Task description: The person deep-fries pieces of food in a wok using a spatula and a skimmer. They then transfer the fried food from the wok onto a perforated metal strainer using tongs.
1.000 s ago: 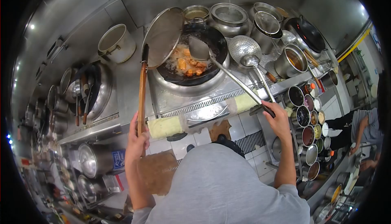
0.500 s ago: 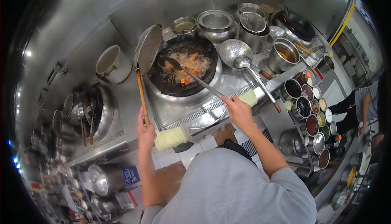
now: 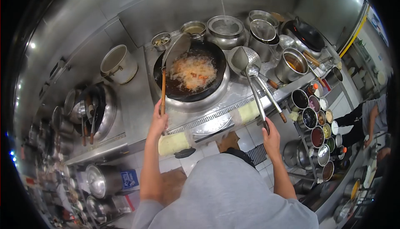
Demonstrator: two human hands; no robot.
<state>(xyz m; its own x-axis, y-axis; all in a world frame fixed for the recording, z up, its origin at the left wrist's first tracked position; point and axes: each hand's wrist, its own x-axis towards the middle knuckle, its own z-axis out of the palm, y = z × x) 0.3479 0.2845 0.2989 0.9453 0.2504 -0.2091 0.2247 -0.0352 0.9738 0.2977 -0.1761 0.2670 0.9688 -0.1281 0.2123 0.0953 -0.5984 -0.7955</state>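
L hand (image 3: 158,121) closed rnd strainer's wood hdl (image 3: 163,88); R hand (image 3: 271,136) closed rnd spatula hdl (image 3: 257,100).

Honestly, I can't read any actual words or numbers from here. The blue package (image 3: 129,179) down on my left, right beside the lidded metal pot (image 3: 101,181), has some chunky white lettering on it, but it's too small and blurry for me to make out. Same deal with the blue-and-white panel (image 3: 377,20) up on the far right.
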